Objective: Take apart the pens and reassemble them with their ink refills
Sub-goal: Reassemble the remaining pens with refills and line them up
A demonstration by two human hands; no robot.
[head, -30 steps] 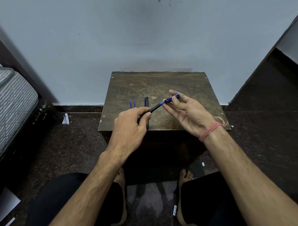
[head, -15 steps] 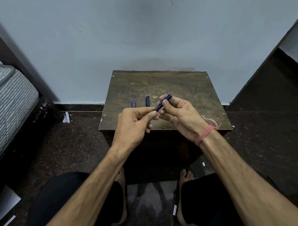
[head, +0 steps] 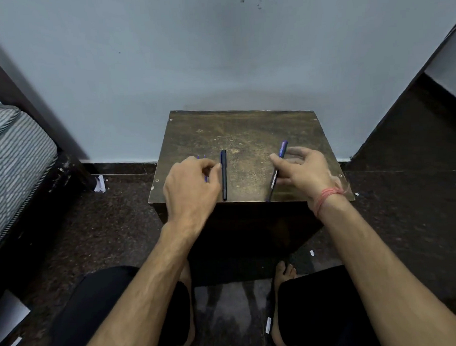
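A dark pen point(head: 224, 175) lies lengthwise on the worn wooden table point(head: 246, 130). Two thin blue refills point(head: 201, 156) lie left of it, mostly hidden under my left hand point(head: 192, 186). That hand's fingers curl down over the refills and one fingertip touches the dark pen; whether it grips anything is hidden. On the table's right side, my right hand point(head: 304, 169) has thumb and fingers closed around a capped blue-and-black pen point(head: 280, 157). This pen slants along the tabletop, its tip near the front edge.
The table stands against a pale wall point(head: 216, 55). A bed with a striped mattress point(head: 14, 156) is at the left, a dark cabinet point(head: 416, 138) at the right. My knees and bare feet are below the table's front edge, with paper scraps point(head: 100, 183) on the dark floor.
The two hands were together pushing the blue cap onto the pen. They have since separated: the right hand carried the capped pen down to the right, and the left dropped onto the refills and dark pen.
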